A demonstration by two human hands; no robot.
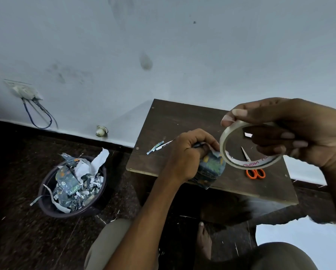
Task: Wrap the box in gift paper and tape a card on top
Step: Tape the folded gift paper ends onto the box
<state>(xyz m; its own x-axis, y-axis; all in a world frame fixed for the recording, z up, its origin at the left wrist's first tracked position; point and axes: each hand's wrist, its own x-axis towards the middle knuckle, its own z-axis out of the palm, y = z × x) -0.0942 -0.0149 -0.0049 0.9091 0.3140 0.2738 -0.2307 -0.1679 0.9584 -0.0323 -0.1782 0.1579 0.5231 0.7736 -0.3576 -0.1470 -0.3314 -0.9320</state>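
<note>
Left hand clamped on the box, fingers curled over the top where the gift paper gathers. My read: pinning a fold shut so it cannot spring open before tape goes on. Box sits at the near edge of the tabletop, about 6 o'clock on its surface, already covered in the dark blue-green printed paper; a white edge of paper pokes up beside the fingers.

Right hand raised above the tabletop at 3 o'clock from the box, wrapped round a tape roll. Thumb and forefinger on the outer rim, other fingers through the hole. Looks like hunting for the loose end, one-handed because the other is busy. Hands well apart.

Scissors, orange handles, lie on the tabletop just right of the box, blades pointing away — within easy reach for cutting tape.

Paper offcuts at 9 o'clock on the tabletop. Bin on the floor to the left, heaped with paper scraps.

Writing: red letters inside the tape core, seen reversed and partly hidden; cannot read a word. No card in sight.

Judgement: wrapping near done, sealing under way, card step not yet begun.
</note>
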